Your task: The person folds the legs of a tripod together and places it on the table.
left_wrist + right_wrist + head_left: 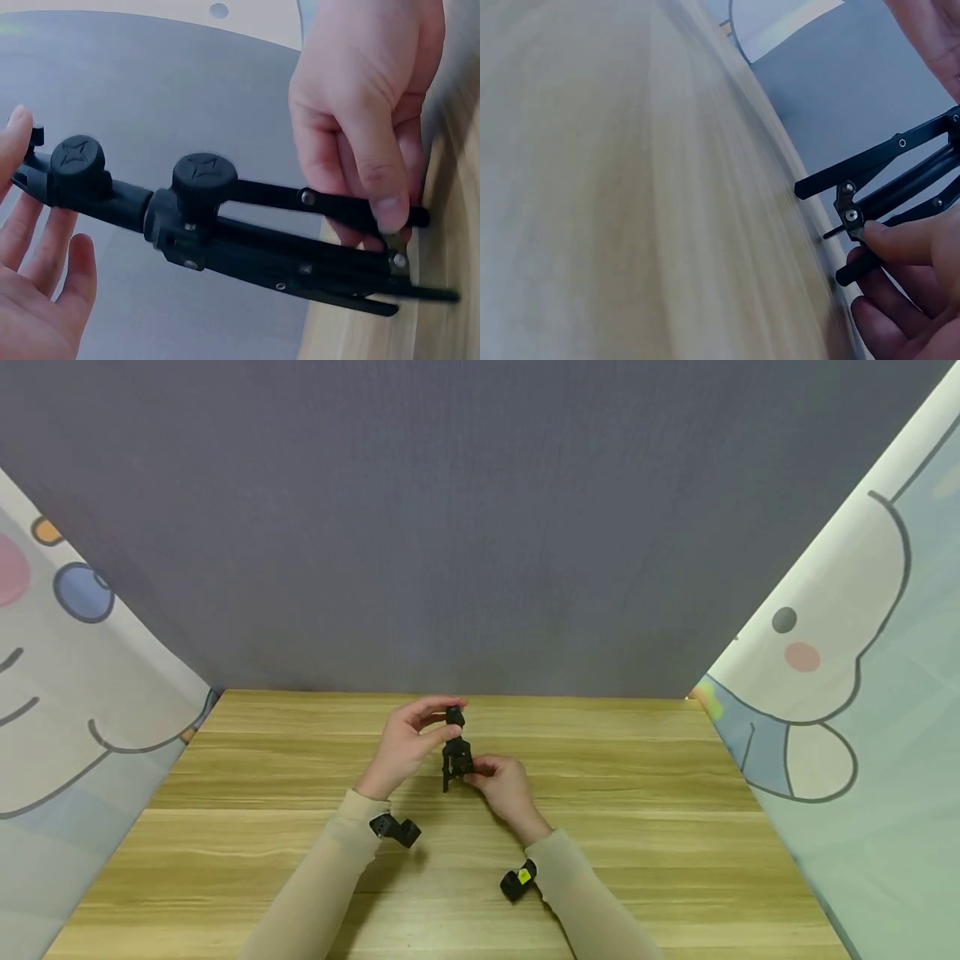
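Observation:
A small black tripod [457, 748] with folding legs is held between both hands above the table. My left hand [405, 745] grips its top end between thumb and fingers. In the left wrist view, two round knobs [204, 178] stand out along its body. My right hand [508, 789] pinches the leg end. The right wrist view shows the right thumb [892, 238] pressed on a jointed bracket by the legs [870, 161], which are partly spread. Part of the leg end is hidden behind the right fingers.
The wooden table [247, 827] lies below the hands. A grey panel [465, 527] rises at its back edge, with cartoon-printed sheets [832, 635] on both sides. Each wrist carries a small black camera [517, 882].

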`<state>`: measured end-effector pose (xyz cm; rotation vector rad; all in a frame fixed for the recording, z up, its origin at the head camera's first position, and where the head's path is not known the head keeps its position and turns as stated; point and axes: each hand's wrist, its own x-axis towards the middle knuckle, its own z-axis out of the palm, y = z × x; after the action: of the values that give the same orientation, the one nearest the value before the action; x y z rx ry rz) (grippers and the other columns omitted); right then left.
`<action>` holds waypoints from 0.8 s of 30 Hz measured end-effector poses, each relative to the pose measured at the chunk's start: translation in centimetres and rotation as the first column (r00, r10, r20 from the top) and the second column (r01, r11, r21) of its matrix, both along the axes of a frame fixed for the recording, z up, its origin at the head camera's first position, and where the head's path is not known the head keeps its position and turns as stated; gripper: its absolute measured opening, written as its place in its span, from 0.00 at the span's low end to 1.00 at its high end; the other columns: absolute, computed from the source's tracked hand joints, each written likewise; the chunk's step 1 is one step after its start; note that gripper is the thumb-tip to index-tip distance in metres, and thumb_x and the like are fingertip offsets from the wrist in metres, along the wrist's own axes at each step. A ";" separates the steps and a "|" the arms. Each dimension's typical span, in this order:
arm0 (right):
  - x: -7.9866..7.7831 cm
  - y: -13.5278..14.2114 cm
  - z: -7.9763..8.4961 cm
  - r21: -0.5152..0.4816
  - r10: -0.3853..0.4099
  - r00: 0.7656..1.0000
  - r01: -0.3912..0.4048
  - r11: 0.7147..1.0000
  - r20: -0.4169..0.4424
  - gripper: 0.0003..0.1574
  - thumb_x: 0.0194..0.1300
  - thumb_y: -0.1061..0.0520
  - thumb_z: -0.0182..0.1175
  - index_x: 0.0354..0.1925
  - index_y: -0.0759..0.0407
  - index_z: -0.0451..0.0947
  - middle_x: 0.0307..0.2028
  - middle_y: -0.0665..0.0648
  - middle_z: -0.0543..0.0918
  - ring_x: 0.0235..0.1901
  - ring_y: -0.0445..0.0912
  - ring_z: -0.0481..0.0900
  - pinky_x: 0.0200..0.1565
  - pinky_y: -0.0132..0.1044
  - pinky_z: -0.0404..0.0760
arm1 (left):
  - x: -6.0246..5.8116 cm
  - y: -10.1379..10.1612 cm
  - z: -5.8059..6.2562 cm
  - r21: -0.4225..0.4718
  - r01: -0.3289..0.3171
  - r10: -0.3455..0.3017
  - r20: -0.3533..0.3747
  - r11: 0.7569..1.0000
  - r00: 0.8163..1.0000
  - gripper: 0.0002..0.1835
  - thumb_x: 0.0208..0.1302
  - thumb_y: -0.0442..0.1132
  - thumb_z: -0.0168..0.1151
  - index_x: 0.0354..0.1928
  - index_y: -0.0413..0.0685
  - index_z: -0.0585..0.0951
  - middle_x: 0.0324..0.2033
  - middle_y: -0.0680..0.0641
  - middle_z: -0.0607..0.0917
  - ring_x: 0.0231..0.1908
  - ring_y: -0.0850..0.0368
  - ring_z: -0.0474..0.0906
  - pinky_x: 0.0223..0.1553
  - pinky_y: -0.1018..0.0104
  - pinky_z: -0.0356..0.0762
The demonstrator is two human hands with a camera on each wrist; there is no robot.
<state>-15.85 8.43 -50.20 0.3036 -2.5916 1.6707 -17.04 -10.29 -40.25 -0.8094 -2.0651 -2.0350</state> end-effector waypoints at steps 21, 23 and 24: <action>-0.1 5.5 1.9 0.051 0.014 0.995 -0.010 0.999 -0.095 0.12 0.57 0.70 0.70 0.40 0.60 0.87 0.34 0.52 0.88 0.35 0.44 0.85 0.40 0.36 0.83 | 0.1 -3.0 -2.1 0.105 -0.084 0.075 0.094 0.991 0.993 0.15 0.63 0.28 0.67 0.52 0.32 0.83 0.53 0.39 0.84 0.51 0.51 0.81 0.50 0.60 0.80; 0.0 6.2 2.2 0.068 0.015 0.995 -0.008 0.998 -0.096 0.13 0.57 0.70 0.70 0.41 0.60 0.87 0.35 0.52 0.88 0.36 0.44 0.85 0.40 0.37 0.84 | 0.2 -3.1 -2.5 0.084 -0.102 0.091 0.126 0.991 0.988 0.15 0.63 0.29 0.67 0.53 0.34 0.83 0.53 0.40 0.84 0.52 0.51 0.80 0.51 0.61 0.80; 0.0 6.6 2.2 0.084 0.012 0.995 -0.004 0.996 -0.102 0.13 0.57 0.69 0.70 0.41 0.59 0.87 0.35 0.52 0.88 0.36 0.44 0.85 0.40 0.36 0.84 | 0.3 -3.1 -2.7 0.076 -0.105 0.093 0.139 0.992 0.986 0.16 0.64 0.30 0.67 0.53 0.35 0.83 0.54 0.41 0.84 0.52 0.51 0.80 0.52 0.61 0.79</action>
<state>-15.84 15.01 -47.96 0.3922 -2.5924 1.5096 -16.79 -13.41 -42.99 -0.5578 -2.0273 -2.1594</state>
